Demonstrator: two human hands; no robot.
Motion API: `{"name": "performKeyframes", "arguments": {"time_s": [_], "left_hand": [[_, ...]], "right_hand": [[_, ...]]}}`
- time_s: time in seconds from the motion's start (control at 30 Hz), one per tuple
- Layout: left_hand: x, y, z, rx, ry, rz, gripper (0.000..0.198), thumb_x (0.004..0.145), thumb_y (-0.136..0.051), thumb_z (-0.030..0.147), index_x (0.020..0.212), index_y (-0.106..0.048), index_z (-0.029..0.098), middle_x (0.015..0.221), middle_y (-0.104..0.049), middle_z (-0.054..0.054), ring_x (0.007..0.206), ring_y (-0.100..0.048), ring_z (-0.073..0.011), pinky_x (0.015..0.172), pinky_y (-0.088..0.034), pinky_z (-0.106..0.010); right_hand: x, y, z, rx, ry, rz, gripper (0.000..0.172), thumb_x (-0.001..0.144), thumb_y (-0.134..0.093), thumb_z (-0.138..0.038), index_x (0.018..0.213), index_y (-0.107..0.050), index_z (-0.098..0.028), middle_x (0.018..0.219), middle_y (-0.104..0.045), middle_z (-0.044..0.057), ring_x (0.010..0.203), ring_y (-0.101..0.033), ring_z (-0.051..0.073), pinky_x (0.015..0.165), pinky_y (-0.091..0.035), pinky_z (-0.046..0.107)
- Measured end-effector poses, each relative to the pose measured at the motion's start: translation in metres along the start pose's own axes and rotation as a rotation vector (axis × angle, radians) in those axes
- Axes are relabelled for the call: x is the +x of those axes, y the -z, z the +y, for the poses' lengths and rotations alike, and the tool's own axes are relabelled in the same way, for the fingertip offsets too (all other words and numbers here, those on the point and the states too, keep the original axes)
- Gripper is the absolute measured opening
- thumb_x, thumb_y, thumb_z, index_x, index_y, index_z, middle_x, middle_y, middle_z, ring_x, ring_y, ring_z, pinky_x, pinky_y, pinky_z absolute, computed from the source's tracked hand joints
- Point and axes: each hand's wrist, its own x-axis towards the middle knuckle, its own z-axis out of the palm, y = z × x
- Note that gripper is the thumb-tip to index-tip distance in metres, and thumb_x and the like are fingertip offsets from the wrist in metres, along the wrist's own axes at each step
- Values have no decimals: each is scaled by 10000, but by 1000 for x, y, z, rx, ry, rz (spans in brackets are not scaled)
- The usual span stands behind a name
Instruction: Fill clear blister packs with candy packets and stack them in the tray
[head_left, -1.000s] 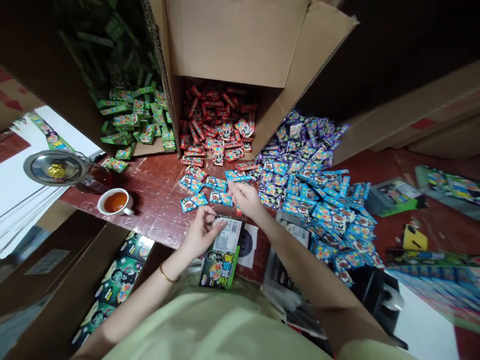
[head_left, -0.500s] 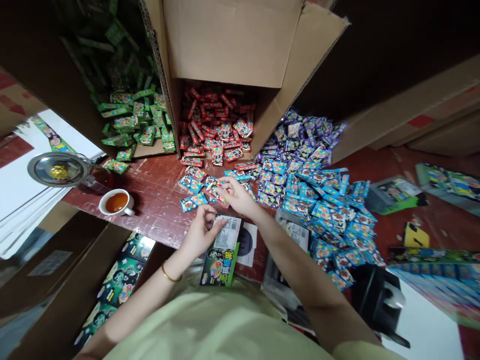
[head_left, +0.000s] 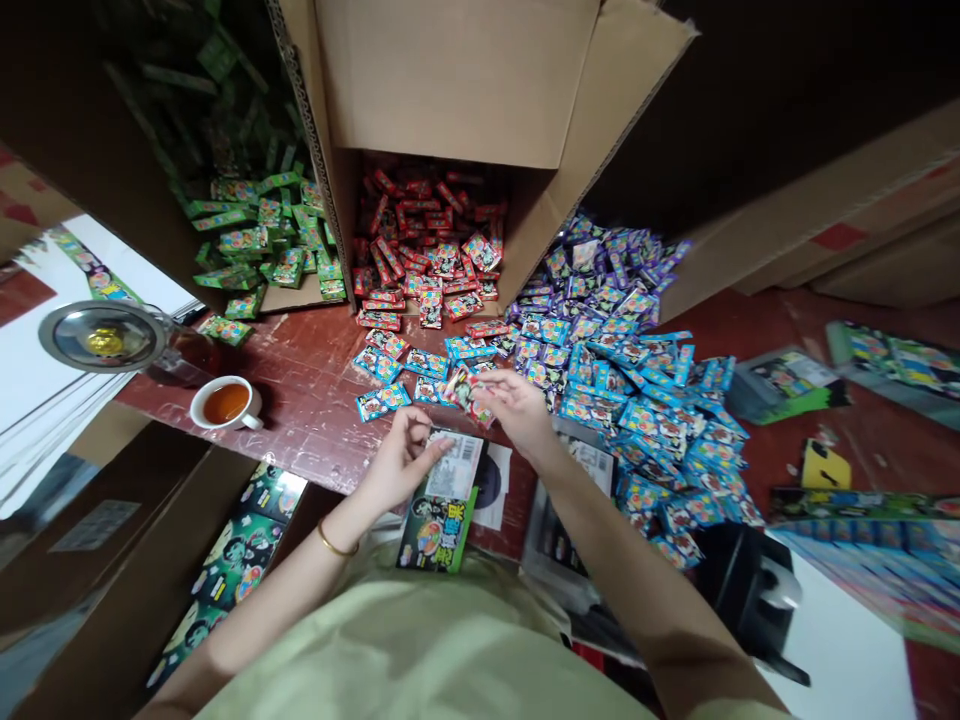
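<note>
Red candy packet [head_left: 465, 394] sits tilted in the right hand [head_left: 519, 412], pinched between thumb and fingertips, just ahead of the left hand [head_left: 401, 462] and to its right. The left hand has its fingers curled and its thumb over the top of a black-and-green box [head_left: 435, 530], against the white label [head_left: 454, 470]; whether it grips the box firmly I cannot tell. A gold bangle [head_left: 335, 541] circles the left wrist.

Just beyond both hands, several blue packets [head_left: 382, 402] lie on the dark red table [head_left: 304, 375]. Under the right forearm is a clear plastic container [head_left: 534, 540], and between it and the box lies a white sheet [head_left: 493, 515]. Right of the right hand spreads a heap of blue packets [head_left: 660, 415], with purple packets [head_left: 615, 262] behind it.

Straight ahead of the hands, a cardboard carton [head_left: 450, 80] holds red packets [head_left: 431, 245]; farther left are green packets [head_left: 289, 262]. Well left of the left hand stand a white cup [head_left: 196, 405] of amber liquid and a lidded glass pot [head_left: 67, 340]. Beyond the right forearm rests a black dispenser [head_left: 742, 575].
</note>
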Motion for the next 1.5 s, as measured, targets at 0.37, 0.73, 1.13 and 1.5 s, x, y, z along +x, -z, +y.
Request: {"name": "performKeyframes", "arguments": {"time_s": [0.37, 0.73, 1.13, 1.5], "left_hand": [[1, 1, -6, 17, 0, 14, 400, 753, -708, 390, 980, -424, 221, 675, -515, 73, 518, -448, -53, 523, -342, -167], [1, 12, -3, 149, -55, -31, 386, 862, -575, 411, 1177, -455, 222, 690, -427, 60, 499, -344, -59, 466, -275, -178], [-3, 47, -14, -52, 43, 60, 323, 840, -593, 469, 908, -403, 217, 740, -375, 58, 596, -362, -70, 552, -307, -188], [-3, 62, -30, -168, 63, 138, 372, 808, -617, 507, 961, -434, 222, 762, -447, 42, 597, -396, -75, 541, -314, -188]], "right_hand": [[-10, 13, -3, -8, -18, -281, 247, 713, -770, -375, 891, -728, -209, 996, -686, 66, 881, -668, 191, 837, -556, 364], [3, 8, -8, -231, 29, -543, 281, 811, -671, -449, 808, -744, -177, 1104, -646, 115, 941, -652, 198, 784, -543, 315], [200, -238, -22, -1198, 431, -377, 340, 871, -402, 0, 1135, -605, -65, 1204, -592, 227, 1123, -547, 279, 901, -456, 421], [198, -289, -3, -1262, 591, -499, 334, 918, -350, -64, 1151, -588, -94, 1268, -535, 208, 1150, -483, 286, 949, -388, 465]]}}
